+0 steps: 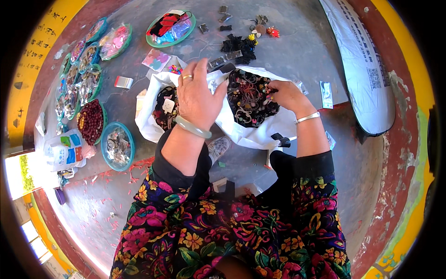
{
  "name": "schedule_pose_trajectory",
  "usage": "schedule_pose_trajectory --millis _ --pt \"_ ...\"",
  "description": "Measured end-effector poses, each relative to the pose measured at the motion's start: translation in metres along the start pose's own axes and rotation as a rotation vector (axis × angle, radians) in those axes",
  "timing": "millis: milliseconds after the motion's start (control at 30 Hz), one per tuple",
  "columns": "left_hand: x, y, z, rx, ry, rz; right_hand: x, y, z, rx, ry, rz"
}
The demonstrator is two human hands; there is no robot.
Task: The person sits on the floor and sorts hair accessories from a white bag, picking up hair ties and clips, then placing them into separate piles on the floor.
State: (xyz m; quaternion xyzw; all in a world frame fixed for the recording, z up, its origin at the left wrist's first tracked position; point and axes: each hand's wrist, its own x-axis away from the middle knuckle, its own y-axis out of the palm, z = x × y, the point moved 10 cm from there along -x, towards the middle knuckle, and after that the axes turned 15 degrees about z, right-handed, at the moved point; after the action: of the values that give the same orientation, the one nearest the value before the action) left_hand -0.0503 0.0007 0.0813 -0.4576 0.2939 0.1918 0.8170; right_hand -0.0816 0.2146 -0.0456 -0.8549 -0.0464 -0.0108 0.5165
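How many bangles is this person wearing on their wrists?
2: a pale green bangle on the wrist of the left hand, a silver bangle on that of the right hand. The sleeves may hide more.

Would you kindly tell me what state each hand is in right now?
Left hand: open, nothing visibly held.
Right hand: curled at the dark hair ties in a white bag; grip cannot be told.

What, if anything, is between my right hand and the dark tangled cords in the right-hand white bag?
Nothing visible: the white bag is open, and your right hand reaches over its rim, fingers at the dark tangled cords.
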Motion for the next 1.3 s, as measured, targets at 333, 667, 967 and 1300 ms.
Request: schedule_pose_trajectory --millis 333,667,967,1300 --pt "0.012 0.036 -0.033 0.155 -0.136 -0.144 -0.006 0.021 -0.013 0.104 -0.022 -0.196" --pt "0.008 0.038 -0.034 0.251 -0.137 -0.106 -0.056 0.084 0.001 0.195 -0.062 -0.067" --pt "0.011 0.039 -0.037 0.249 -0.171 -0.117 -0.064 0.084 0.003 -0.054 -0.003 0.030" --pt "0.010 0.041 -0.033 0.217 -0.119 -0.118 -0.012 0.130 -0.006 -0.091 -0.131 -0.542"
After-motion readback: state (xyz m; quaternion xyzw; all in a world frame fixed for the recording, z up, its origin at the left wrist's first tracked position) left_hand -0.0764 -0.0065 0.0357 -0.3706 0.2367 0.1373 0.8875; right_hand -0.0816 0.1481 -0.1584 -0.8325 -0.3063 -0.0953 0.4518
